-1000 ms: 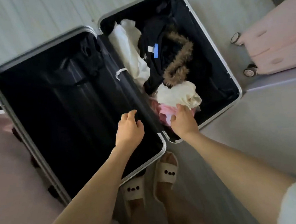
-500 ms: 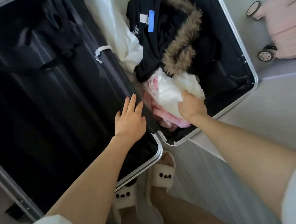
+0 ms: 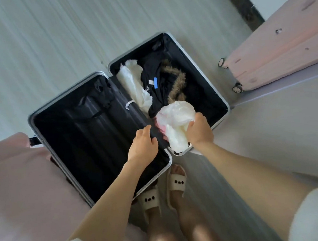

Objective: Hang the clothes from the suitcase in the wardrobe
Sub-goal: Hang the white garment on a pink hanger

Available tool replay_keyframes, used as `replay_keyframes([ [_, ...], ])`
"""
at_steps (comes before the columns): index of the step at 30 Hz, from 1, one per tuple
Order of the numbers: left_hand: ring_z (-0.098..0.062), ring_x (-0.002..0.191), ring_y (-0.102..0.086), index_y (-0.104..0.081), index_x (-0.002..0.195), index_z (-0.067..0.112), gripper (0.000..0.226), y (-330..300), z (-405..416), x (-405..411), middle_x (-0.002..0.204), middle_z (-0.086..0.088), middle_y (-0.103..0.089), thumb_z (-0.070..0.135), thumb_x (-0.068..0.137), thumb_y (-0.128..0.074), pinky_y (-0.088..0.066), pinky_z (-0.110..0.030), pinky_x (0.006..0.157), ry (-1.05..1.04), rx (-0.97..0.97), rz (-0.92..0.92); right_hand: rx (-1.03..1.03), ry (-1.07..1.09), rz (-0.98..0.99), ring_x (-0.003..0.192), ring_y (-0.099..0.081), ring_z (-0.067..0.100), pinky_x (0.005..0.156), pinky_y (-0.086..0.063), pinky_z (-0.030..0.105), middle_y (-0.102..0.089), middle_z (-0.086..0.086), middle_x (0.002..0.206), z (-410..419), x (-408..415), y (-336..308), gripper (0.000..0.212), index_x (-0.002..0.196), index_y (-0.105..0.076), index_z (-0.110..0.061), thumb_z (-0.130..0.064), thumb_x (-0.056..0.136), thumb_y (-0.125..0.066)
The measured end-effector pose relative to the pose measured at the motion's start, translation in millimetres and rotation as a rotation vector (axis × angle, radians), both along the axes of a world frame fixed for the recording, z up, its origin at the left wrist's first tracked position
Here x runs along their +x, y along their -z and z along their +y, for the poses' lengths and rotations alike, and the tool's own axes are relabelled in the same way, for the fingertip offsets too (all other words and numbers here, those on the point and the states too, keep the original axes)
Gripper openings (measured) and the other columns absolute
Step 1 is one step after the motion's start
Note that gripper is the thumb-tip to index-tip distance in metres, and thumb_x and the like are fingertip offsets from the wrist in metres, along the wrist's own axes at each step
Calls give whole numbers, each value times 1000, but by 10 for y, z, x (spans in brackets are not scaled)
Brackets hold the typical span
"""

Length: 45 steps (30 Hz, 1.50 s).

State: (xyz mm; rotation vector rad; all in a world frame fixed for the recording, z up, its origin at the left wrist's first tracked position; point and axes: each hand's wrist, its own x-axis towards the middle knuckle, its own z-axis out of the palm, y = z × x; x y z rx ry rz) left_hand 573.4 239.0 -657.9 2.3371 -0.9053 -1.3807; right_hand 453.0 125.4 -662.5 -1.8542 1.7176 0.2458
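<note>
A black suitcase (image 3: 37, 120) with a silver rim lies open on the floor. Its left half holds nothing; the right half holds clothes. My right hand (image 3: 200, 132) grips a cream-white garment (image 3: 175, 116) and holds it lifted above the suitcase's near right corner, with a bit of pink cloth (image 3: 159, 127) showing under it. My left hand (image 3: 144, 146) hovers over the centre hinge, fingers loosely curled and apart, holding nothing. Further back lie a black jacket with a brown fur trim (image 3: 178, 83) and a white garment (image 3: 133, 84).
A pink suitcase (image 3: 283, 50) on wheels stands at the right. Pink fabric (image 3: 15, 192) fills the left foreground beside the open case. My feet in cream slippers (image 3: 175, 185) stand just in front of the suitcase. Pale floor stretches behind.
My right hand has pulled the cream-white garment up out of the pile. The camera has risen and pulled back, so the whole suitcase shows. My left hand has curled slightly.
</note>
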Motion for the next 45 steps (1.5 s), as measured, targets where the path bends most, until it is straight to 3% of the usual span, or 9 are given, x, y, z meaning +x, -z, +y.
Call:
replay_keyframes([
  [6, -27, 123, -45, -27, 143, 16, 48, -1253, 203, -29, 143, -9, -35, 18, 96, -40, -38, -35, 95, 45, -95, -3, 33, 44, -66, 107, -51, 34, 82, -41, 38, -50, 17, 125, 516, -282, -1198, 34, 128, -39, -1, -12, 96, -31],
  [13, -24, 129, -40, -15, 148, 20, 66, -2113, 399, -307, 150, -7, -24, 17, 92, -52, -35, -33, 101, 158, -158, -6, -114, -32, -258, 81, -40, 20, 69, -32, 33, -43, 5, 92, 770, -581, -2227, 20, 105, -47, -4, -4, 92, -33],
  [18, -26, 141, -20, -3, 149, 19, 93, -2552, 414, -620, 155, -7, -12, 19, 83, -67, -22, -44, 114, 224, -326, -75, -253, -217, -426, 103, -55, 32, 86, -46, 45, -54, 11, 118, 816, -839, -2860, 42, 123, -50, -5, 6, 85, -36],
  [23, -23, 144, -8, -7, 148, 21, 105, -2974, 432, -1051, 155, -3, -14, 26, 71, -79, -12, -40, 116, 372, -441, -170, -307, -518, -482, 101, -57, 30, 77, -46, 37, -55, 9, 121, 914, -1460, -3386, 52, 123, -55, -7, 14, 79, -38],
  [28, -22, 113, -54, -47, 127, 15, 68, -3322, 459, -1630, 118, -1, -60, 37, 70, -78, -43, -35, 94, 364, -466, -217, -443, -568, -568, 93, -55, 22, 71, -44, 31, -59, 8, 112, 946, -2058, -3728, 55, 113, -62, -10, 4, 72, -28],
  [32, -18, 87, -57, -62, 107, 11, 33, -3709, 365, -2175, 94, -3, -64, 29, 81, -70, -43, -14, 67, 345, -552, -60, -564, -380, -679, 94, -55, 21, 78, -45, 31, -58, 11, 105, 874, -2586, -3970, 49, 113, -62, -6, 6, 76, -32],
  [36, -15, 59, -50, -61, 88, -6, 26, -4100, 143, -2760, 72, -21, -56, 19, 85, -66, -34, -15, 55, 340, -629, 81, -662, -137, -814, 100, -55, 22, 87, -35, 3, -60, 15, 110, 727, -3127, -4320, 46, 112, -60, 0, 19, 77, -37],
  [40, -17, 81, -58, -63, 103, -2, 20, -4488, -134, -3155, 91, -9, -62, 12, 90, -60, -48, -33, 77, 351, -734, 243, -741, 122, -886, 98, -52, 14, 88, -37, 13, -56, 8, 118, 563, -3564, -4654, 38, 125, -51, -3, 5, 88, -47],
  [45, -21, 99, -64, -62, 105, 14, 14, -5079, -439, -3504, 105, -5, -66, 14, 92, -56, -52, -36, 88, 343, -868, 458, -521, 411, -890, 120, -48, 14, 102, -37, 27, -42, 0, 140, 466, -4158, -4828, 56, 142, -30, -18, -34, 93, -51],
])
